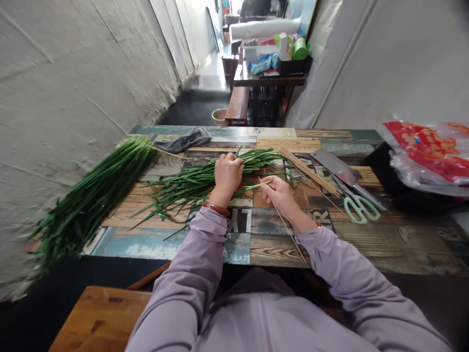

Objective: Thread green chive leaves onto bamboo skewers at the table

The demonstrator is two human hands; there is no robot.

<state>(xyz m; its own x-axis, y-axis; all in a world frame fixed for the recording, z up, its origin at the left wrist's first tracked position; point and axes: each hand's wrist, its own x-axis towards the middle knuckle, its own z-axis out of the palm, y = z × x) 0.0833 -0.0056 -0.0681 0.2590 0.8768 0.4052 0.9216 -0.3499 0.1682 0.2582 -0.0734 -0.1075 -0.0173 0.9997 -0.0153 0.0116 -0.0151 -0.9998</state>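
Note:
A loose pile of garlic chives (190,178) lies across the middle of the table. My left hand (227,176) rests on it, fingers curled down into the green leaves; their tips are hidden. Just to the right, my right hand (278,193) pinches a thin bamboo skewer (286,226) between thumb and fingers. The skewer slants from the fingertips down toward the table's near edge. At those same fingertips is the pale end of a chive stalk (252,187), stretching left toward the pile. Whether the skewer pierces it, I cannot tell.
A bigger chive bundle (98,195) overhangs the table's left side beside a grey cloth (185,141). On the right lie bamboo skewers (311,172), a cleaver (335,164), green-handled scissors (361,208) and a red-printed plastic bag (432,151). A wooden stool (98,318) stands front left.

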